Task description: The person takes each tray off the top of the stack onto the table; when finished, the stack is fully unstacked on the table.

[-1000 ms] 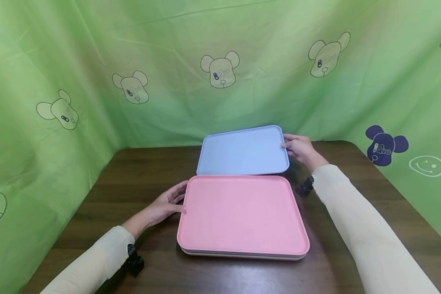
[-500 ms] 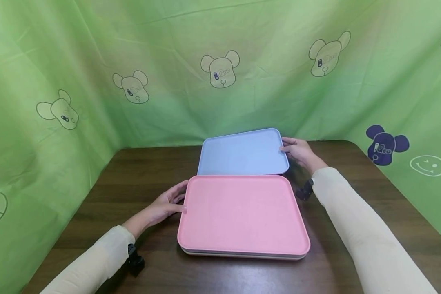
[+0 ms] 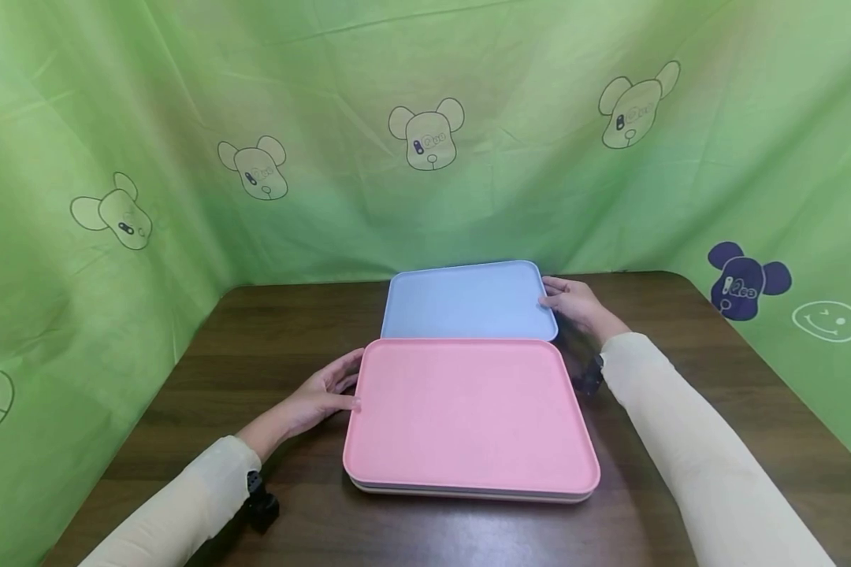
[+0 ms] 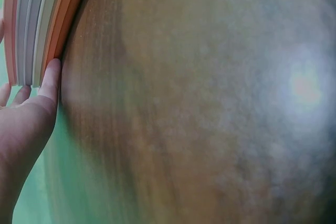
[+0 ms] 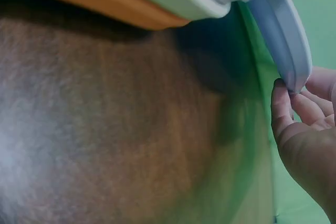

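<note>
A pink tray (image 3: pixel 468 413) tops a stack of trays in the middle of the table, in the head view. My left hand (image 3: pixel 319 398) holds the stack's left edge, thumb at the pink rim. The left wrist view shows the edges below: grey ones (image 4: pixel 26 35), a pale green tray (image 4: pixel 44 30) and an orange tray (image 4: pixel 62 19) at the bottom, with a fingertip against it. Behind the stack, my right hand (image 3: pixel 577 303) pinches the right edge of a blue tray (image 3: pixel 468 303). Its near edge is hidden behind the pink tray; the right wrist view shows it tilted above the table.
The dark wooden table (image 3: pixel 255 323) meets a green curtain (image 3: pixel 326 213) with printed bear heads at the back and sides. A black wrist camera (image 3: pixel 261 502) sits on the left sleeve, and another black wrist camera (image 3: pixel 590 376) on the right one.
The blue tray's far edge has come down and a little toward the stack, with my right hand lowering along with it. My left hand and the stack have stayed in place.
</note>
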`<state>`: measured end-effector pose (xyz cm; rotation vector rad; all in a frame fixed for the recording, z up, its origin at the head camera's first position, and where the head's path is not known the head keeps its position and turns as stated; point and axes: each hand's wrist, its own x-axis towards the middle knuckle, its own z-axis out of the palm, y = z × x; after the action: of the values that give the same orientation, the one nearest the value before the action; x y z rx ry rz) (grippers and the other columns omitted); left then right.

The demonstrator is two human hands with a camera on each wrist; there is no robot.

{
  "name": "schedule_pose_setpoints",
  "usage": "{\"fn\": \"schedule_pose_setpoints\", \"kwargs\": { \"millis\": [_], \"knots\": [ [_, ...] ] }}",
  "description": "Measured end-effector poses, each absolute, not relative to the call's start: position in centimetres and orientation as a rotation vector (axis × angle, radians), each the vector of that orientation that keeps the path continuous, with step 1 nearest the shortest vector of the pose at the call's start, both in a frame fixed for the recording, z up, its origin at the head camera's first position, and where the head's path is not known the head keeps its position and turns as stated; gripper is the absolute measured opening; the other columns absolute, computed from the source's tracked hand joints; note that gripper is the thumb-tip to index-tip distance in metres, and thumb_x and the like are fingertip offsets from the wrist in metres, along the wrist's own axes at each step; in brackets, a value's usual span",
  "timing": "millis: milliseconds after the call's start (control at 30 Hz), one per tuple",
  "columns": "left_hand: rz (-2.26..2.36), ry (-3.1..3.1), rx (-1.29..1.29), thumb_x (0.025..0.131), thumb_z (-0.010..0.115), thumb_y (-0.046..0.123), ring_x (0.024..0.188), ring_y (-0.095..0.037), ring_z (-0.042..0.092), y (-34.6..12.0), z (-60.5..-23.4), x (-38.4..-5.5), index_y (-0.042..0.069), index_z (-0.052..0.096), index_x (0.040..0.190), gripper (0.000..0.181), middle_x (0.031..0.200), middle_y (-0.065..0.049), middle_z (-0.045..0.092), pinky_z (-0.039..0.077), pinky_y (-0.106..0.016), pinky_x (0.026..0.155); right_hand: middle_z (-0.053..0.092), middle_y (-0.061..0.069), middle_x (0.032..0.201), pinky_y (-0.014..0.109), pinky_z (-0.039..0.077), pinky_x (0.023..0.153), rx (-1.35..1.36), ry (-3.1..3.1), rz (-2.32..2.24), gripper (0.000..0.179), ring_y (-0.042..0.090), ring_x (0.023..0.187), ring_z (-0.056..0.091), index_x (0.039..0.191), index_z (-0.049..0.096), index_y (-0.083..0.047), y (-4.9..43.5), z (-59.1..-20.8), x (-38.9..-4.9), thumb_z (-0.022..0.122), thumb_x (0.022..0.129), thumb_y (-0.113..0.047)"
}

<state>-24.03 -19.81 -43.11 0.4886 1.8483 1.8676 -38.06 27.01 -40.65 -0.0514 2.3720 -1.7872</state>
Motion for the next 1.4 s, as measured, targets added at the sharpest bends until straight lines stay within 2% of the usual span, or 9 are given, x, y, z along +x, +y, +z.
{"fn": "schedule_pose_setpoints", "kwargs": {
  "millis": [400,600,700,733,833,1067,1400],
  "knots": [
    [1.868,1.849,0.495,0.087,0.07,0.002,0.144,-0.035,0.018,-19.8,-43.2,-24.1,0.011,0.019,0.155,0.086,0.16,-0.011,0.015,0.025,-0.048,0.112,0.02,0.029,0.152,0.043,0.021,0.113,-0.147,2.383,-1.711,0.071,0.039,0.14,0.021,0.15,0.014,0.01,27.4,-41.6,-37.7,0.057,0.092,0.007],
    [1.867,1.849,0.486,0.086,0.071,0.002,0.144,-0.034,0.018,-19.8,-43.1,-24.0,0.011,0.019,0.156,0.087,0.16,-0.009,0.015,0.025,-0.048,0.112,0.019,0.029,0.153,0.04,0.027,0.11,-0.151,2.36,-1.728,0.073,0.04,0.14,0.023,0.149,0.013,0.011,27.6,-42.1,-37.6,0.056,0.09,0.01],
    [1.87,1.848,0.488,0.086,0.071,0.002,0.144,-0.034,0.019,-19.8,-43.0,-24.0,0.011,0.019,0.155,0.087,0.16,-0.01,0.015,0.025,-0.048,0.112,0.02,0.03,0.152,0.035,0.033,0.108,-0.194,2.335,-1.775,0.077,0.04,0.139,0.025,0.148,0.013,0.012,28.0,-42.6,-37.6,0.061,0.088,0.008],
    [1.87,1.848,0.49,0.086,0.07,0.002,0.144,-0.034,0.019,-19.8,-43.0,-24.0,0.011,0.019,0.155,0.087,0.16,-0.01,0.015,0.025,-0.048,0.112,0.024,0.029,0.151,0.032,0.036,0.105,-0.216,2.318,-1.81,0.079,0.038,0.138,0.03,0.148,0.015,0.013,28.1,-42.7,-37.5,0.064,0.086,0.007],
    [1.871,1.848,0.49,0.086,0.07,0.002,0.143,-0.035,0.019,-19.8,-43.0,-24.0,0.011,0.02,0.155,0.086,0.16,-0.01,0.015,0.026,-0.048,0.112,0.026,0.029,0.15,0.031,0.038,0.104,-0.253,2.327,-1.824,0.082,0.038,0.137,0.032,0.147,0.017,0.013,28.2,-42.9,-37.3,0.068,0.084,0.004],
    [1.858,1.85,0.486,0.086,0.069,0.001,0.144,-0.034,0.018,-19.8,-43.0,-23.9,0.012,0.019,0.156,0.086,0.161,-0.009,0.014,0.027,-0.047,0.111,0.022,0.03,0.152,0.041,0.029,0.109,-0.217,2.43,-1.705,0.071,0.041,0.138,0.028,0.148,0.017,0.013,27.6,-42.6,-37.1,0.057,0.089,0.011],
    [1.856,1.85,0.482,0.086,0.07,0.002,0.143,-0.034,0.019,-19.7,-42.9,-23.9,0.012,0.019,0.156,0.086,0.161,-0.009,0.014,0.027,-0.047,0.111,0.025,0.03,0.15,0.044,0.03,0.109,-0.203,2.503,-1.628,0.068,0.042,0.137,0.03,0.148,0.018,0.013,27.6,-42.3,-37.1,0.057,0.091,0.009]
  ]
}}
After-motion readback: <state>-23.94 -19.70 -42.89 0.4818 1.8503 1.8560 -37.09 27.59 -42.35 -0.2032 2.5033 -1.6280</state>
